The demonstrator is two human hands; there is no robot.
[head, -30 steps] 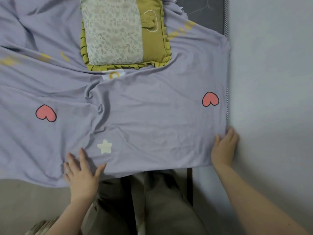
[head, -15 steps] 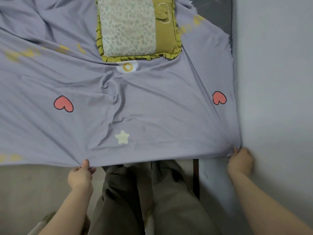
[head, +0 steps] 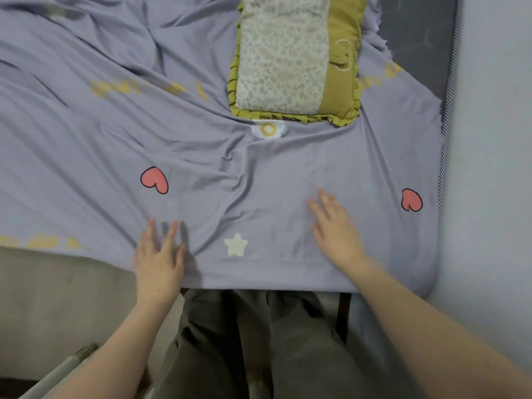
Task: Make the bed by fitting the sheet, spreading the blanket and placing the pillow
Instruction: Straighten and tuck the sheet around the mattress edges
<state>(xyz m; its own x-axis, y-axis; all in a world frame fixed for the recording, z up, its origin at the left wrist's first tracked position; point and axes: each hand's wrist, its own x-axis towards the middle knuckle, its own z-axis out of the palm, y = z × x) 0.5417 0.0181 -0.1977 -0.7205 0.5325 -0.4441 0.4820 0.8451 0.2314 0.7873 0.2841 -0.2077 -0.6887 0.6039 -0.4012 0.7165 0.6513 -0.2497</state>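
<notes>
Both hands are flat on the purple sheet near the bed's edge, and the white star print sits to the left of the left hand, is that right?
Not quite. In the head view the white star lies between the left hand and the right hand. Both do lie flat on the purple sheet.

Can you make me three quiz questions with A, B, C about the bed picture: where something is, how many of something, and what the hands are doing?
1. Where is the white star?
A. Between the two hands
B. On the pillow
C. On the wall

2. How many pink hearts show on the purple sheet?
A. One
B. Two
C. Four

3. What are the hands doing?
A. Gripping the pillow
B. Lying flat on the sheet
C. Hanging at the sides

Answers:
1. A: the star sits between the left hand and right hand.
2. B: one heart left, another heart right.
3. B: both have straight fingers pressed on the fabric, away from the pillow.
</notes>
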